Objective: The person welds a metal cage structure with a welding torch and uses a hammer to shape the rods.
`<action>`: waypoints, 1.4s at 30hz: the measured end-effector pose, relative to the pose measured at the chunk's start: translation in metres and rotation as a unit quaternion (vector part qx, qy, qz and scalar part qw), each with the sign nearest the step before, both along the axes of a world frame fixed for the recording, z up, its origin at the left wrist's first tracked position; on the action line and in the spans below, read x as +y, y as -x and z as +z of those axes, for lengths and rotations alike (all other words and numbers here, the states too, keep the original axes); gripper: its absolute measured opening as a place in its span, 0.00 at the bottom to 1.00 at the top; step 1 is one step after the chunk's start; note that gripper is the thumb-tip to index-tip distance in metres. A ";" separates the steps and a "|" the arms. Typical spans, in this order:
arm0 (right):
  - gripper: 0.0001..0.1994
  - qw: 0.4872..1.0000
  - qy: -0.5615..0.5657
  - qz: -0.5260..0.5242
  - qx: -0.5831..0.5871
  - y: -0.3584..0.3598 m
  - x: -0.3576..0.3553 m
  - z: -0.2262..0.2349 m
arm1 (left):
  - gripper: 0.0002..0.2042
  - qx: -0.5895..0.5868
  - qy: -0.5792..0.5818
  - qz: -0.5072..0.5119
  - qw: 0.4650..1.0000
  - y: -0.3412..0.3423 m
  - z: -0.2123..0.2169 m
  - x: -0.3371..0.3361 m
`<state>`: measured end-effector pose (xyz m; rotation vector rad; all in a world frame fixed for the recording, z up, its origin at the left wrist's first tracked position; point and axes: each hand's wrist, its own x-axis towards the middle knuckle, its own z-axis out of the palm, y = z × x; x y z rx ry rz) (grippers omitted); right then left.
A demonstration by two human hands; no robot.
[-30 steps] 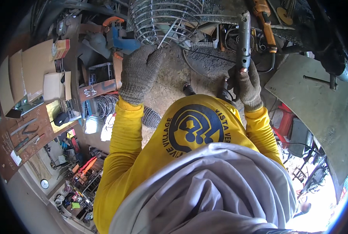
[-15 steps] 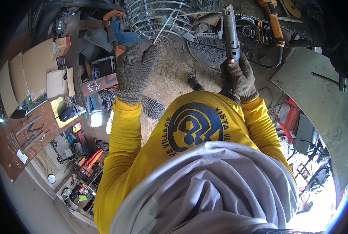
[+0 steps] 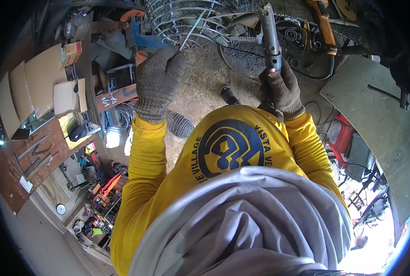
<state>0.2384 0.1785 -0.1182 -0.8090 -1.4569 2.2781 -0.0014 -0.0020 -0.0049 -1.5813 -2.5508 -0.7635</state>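
Observation:
My left hand [image 3: 161, 85], in a grey-brown knitted glove, is closed around the lower end of a thin metal rod [image 3: 195, 28]. The rod slants up across the rings of a round wire cage [image 3: 168, 20] at the top of the view. My right hand [image 3: 284, 89], gloved alike, grips the lower end of a grey metal pipe [image 3: 270, 34]. Several small holes run along this pipe, which points away from me, nearly straight up the picture. Most of my left fingers are hidden behind the glove's back.
An orange power tool [image 3: 323, 25] with a cord lies at the far right. Nearer on that side is a large metal sheet [image 3: 370, 101]. Cardboard boxes [image 3: 44, 85] and a brown steel surface [image 3: 39, 152] are at left. A coiled spring-like wire [image 3: 179, 125] lies on the floor.
The pipe's far end has tipped slightly to the left. The wire cage and rod have shifted very little, and both hands keep their holds.

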 end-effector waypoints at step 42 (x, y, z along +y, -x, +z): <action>0.24 0.999 -0.027 -0.036 0.019 -0.005 -0.005 0.005 | 0.09 -0.030 0.009 0.011 0.999 -0.009 0.003 0.008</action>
